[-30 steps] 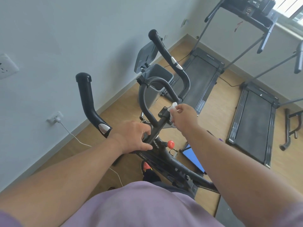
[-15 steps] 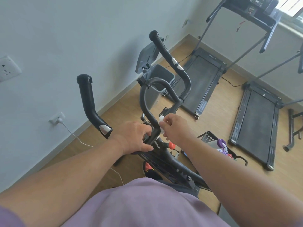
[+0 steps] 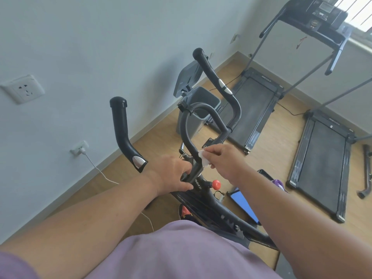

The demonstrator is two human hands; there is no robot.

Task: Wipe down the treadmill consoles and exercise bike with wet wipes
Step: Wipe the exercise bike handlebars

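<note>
Head view, near to far. Nearest: lilac shirt (image 3: 161,252) across lower frame, both bare forearms reaching forward from either side.

Left hand (image 3: 171,174): wrist straight, fingers and thumb curled round the black stem of the exercise bike (image 3: 198,184), just below the handlebar junction. Grip closed firmly on the stem; same hold as half a second ago and a second ago.

Right hand (image 3: 225,160): wrist bent slightly down, fingertips pinching a white wet wipe (image 3: 204,161) and pressing it against the inner loop bar (image 3: 186,129) just above the stem. Grip narrow, closed on the wipe. Compared with one second ago: hand lower on the bar, no longer up at the clamp bracket. Compared with half a second ago: roughly the same spot, more of the wipe showing.

Below the hands: red knob (image 3: 216,184) on the frame, and a blue-screened tablet (image 3: 243,204) on the wooden floor (image 3: 161,141).

Left horn handlebar (image 3: 122,133) and right horn handlebar (image 3: 217,81) rising beyond the hands, untouched.

Farther: grey bin (image 3: 199,109) with lid raised, against the wall. Two treadmills well beyond: near treadmill deck (image 3: 322,164) at right, far treadmill console (image 3: 320,11) at top right beside the window.
</note>
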